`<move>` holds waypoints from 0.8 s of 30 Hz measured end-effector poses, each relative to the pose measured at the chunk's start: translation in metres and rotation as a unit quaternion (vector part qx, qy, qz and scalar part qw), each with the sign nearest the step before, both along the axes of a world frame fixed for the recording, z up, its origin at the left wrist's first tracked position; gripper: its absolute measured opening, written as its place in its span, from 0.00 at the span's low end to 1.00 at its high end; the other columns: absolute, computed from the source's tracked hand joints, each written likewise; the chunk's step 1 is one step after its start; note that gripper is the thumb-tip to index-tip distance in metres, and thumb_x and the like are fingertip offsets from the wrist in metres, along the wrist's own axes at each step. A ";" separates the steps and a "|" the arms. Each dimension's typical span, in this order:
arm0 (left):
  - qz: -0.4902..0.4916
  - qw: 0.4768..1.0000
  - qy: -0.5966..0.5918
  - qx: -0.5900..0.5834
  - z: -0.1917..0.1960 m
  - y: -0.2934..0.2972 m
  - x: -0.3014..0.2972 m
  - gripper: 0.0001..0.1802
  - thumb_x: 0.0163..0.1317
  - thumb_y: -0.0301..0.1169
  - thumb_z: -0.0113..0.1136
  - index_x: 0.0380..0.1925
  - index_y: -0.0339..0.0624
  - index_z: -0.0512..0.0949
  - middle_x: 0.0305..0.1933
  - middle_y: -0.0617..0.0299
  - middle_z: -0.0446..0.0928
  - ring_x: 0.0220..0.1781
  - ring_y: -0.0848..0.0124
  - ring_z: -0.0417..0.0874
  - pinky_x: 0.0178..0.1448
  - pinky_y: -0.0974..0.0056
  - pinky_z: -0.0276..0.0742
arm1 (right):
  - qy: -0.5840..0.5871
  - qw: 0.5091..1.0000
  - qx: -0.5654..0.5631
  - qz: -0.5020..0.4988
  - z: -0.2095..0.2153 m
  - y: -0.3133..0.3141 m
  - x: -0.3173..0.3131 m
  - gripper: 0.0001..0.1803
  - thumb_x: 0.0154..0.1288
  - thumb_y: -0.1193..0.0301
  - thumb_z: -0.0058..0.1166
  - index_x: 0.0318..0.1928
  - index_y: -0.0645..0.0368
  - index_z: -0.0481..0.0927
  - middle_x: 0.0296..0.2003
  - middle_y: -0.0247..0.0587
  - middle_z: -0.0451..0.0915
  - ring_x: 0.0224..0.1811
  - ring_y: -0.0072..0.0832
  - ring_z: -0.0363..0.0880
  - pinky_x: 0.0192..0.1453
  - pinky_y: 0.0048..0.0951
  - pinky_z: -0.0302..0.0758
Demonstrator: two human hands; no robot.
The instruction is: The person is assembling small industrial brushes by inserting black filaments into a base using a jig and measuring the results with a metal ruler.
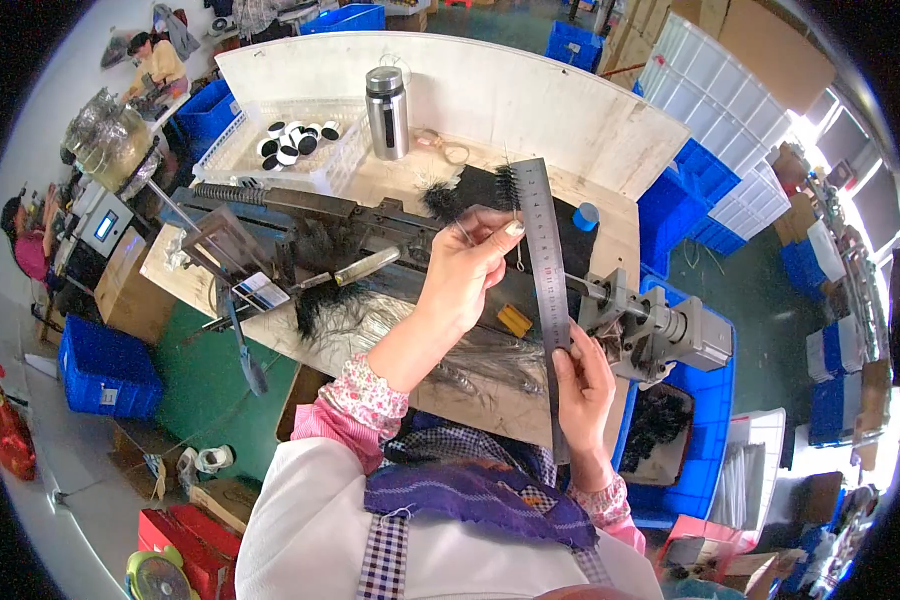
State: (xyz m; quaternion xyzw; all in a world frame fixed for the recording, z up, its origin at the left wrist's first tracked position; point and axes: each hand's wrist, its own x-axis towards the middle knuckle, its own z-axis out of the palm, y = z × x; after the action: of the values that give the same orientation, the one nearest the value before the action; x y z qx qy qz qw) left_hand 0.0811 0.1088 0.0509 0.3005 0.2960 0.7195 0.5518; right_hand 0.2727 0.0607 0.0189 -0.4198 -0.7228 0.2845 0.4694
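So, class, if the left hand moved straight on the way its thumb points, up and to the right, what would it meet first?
The left hand would probably first meet the metal ruler, which the right hand holds; one view leaves any gap in depth unclear.

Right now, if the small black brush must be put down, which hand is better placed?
Probably the left hand: it pinches the black brush beside the upper part of the metal ruler, while the right hand holds the ruler lower down.
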 end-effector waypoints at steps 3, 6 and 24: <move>-0.004 1.000 -0.012 -0.003 -0.001 0.000 0.000 0.07 0.57 0.26 0.62 0.35 0.37 0.78 0.23 0.71 0.69 0.16 0.86 0.58 0.18 0.78 0.52 | 0.004 1.000 0.001 0.000 -0.002 0.000 0.001 0.20 0.58 0.83 0.53 0.53 0.65 0.74 0.27 0.30 0.67 0.27 0.18 0.62 0.31 0.18 0.62; -0.008 1.000 -0.027 -0.011 -0.001 -0.001 0.000 0.06 0.56 0.26 0.63 0.34 0.37 0.79 0.19 0.74 0.67 0.15 0.87 0.57 0.18 0.78 0.51 | 0.001 1.000 -0.001 0.000 -0.004 0.001 0.004 0.20 0.58 0.83 0.53 0.53 0.65 0.74 0.28 0.31 0.68 0.28 0.17 0.62 0.32 0.17 0.62; 0.002 0.999 -0.033 -0.037 -0.003 0.000 0.000 0.07 0.55 0.26 0.64 0.32 0.38 0.77 0.18 0.75 0.65 0.14 0.87 0.57 0.18 0.78 0.51 | 0.004 1.000 -0.015 0.024 -0.006 -0.003 -0.003 0.20 0.57 0.82 0.54 0.53 0.65 0.74 0.28 0.37 0.71 0.28 0.21 0.67 0.32 0.20 0.67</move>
State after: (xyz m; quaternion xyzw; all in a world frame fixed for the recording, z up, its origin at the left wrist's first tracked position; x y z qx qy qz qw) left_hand 0.0813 0.1090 0.0482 0.2553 0.3041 0.7189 0.5705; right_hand 0.2700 0.0582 0.0131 -0.4084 -0.7260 0.3086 0.4592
